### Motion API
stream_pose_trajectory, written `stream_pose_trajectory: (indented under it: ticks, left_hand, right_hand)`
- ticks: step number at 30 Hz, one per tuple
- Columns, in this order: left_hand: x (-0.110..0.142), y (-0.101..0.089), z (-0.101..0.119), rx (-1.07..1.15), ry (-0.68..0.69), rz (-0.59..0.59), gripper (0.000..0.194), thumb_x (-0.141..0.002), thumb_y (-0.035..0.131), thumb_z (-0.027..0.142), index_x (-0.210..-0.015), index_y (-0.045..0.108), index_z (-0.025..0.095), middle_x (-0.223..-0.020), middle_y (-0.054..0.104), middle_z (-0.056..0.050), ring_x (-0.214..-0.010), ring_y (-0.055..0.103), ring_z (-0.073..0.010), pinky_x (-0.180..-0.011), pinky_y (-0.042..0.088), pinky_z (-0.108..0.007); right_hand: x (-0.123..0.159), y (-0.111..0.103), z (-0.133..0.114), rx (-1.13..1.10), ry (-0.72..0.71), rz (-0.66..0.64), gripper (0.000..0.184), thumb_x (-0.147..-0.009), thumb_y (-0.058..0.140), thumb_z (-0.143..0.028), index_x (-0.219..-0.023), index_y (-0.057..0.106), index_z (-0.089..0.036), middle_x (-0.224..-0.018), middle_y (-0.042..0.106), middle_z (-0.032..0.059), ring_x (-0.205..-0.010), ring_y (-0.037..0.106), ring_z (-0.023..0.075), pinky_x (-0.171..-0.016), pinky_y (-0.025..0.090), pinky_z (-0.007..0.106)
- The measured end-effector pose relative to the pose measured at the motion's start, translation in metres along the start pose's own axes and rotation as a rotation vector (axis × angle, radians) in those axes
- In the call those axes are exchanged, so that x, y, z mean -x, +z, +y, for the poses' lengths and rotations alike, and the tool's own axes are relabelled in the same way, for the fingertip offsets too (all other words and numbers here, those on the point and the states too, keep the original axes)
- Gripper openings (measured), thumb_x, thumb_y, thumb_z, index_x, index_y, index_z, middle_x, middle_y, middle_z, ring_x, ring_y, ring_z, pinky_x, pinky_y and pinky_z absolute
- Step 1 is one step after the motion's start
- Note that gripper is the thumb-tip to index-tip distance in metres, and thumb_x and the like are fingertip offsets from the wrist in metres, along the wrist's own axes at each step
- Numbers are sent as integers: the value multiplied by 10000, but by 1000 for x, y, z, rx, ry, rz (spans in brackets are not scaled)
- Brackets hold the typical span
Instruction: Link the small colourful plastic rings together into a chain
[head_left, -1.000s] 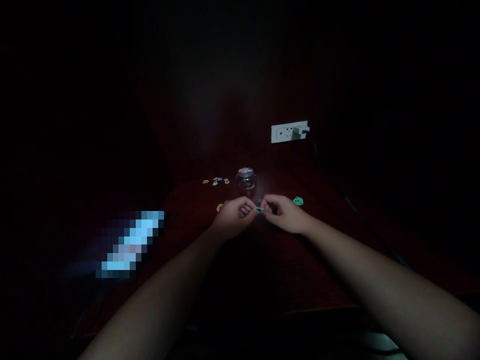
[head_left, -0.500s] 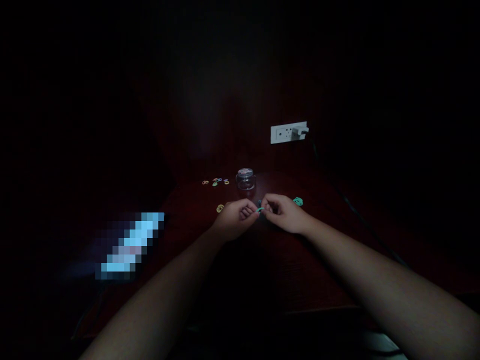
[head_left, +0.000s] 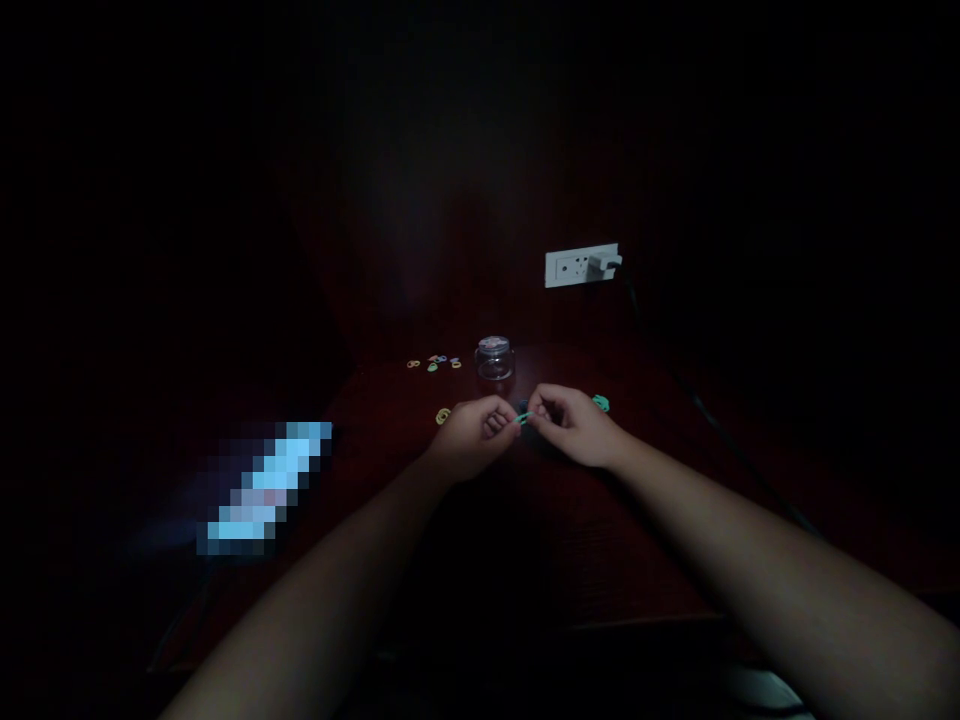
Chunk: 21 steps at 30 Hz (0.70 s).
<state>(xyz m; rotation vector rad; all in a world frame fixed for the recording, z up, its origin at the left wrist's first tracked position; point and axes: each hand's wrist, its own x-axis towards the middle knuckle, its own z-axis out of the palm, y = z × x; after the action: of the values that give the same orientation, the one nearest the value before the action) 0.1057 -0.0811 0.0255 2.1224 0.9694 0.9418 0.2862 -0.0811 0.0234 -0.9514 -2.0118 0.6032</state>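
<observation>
Between my two hands is a small green hair tie (head_left: 523, 418), drawn out a little above the table. My left hand (head_left: 474, 437) pinches its left end with thumb and fingertips. On the other end, my right hand (head_left: 571, 425) grips it in the same way. A pile of yellow hair ties (head_left: 443, 416) lies just left of my left hand. Behind my right hand sits a bunch of green hair ties (head_left: 601, 403), partly hidden. Something dark and bluish (head_left: 523, 406) shows on the table behind the held tie, too small to make out.
A clear lidded jar (head_left: 494, 362) stands beyond my hands. Several coloured hair ties (head_left: 433, 362) are scattered to its left. A blurred, glowing screen (head_left: 270, 485) lies at left on the dark red table (head_left: 600, 560). The wall has a socket (head_left: 581, 265) with a plug and cable.
My hands have moved slightly apart, and the green hair tie between them is stretched longer. The whole view has shifted a few pixels.
</observation>
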Motion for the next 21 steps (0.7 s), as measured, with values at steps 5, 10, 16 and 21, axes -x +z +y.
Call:
stream_pose_trajectory:
  ticks: [5, 10, 16, 21]
  left_hand:
    - [0, -1, 5, 5, -6, -34, 101, -742, 558, 221, -752, 583, 123, -617, 558, 18, -521, 457, -48, -490, 381, -152]
    - [0, -1, 5, -35, 34, -26, 120, -750, 545, 238, -749, 582, 124, -632, 569, 8, -530, 469, -55, -497, 394, -163]
    - [-2, 2, -2, -92, 63, 56, 133, -754, 541, 248, -784, 593, 130, -666, 588, -8, -573, 498, -70, -533, 417, -176]
    - [-3, 2, -2, -100, 58, 61, 149, -759, 542, 259, -830, 599, 141, -745, 628, -25, -629, 540, -85, -571, 437, -189]
  right_hand:
    - [-1, -3, 2, -2, 6, 37, 92, -748, 506, -222, -683, 480, -163, -591, 439, -24, -560, 395, 97, -540, 332, 224]
    - [-1, -2, 4, -8, 17, 12, 89, -749, 504, -224, -688, 487, -161, -596, 435, -24, -562, 391, 97, -536, 327, 224]
    - [0, 1, 6, -78, 40, -65, 98, -740, 520, -244, -703, 498, -157, -589, 439, -25, -545, 382, 91, -512, 322, 219]
    - [2, 3, 6, -111, 44, -120, 127, -749, 526, -266, -704, 495, -152, -578, 443, -26, -533, 382, 85, -496, 316, 212]
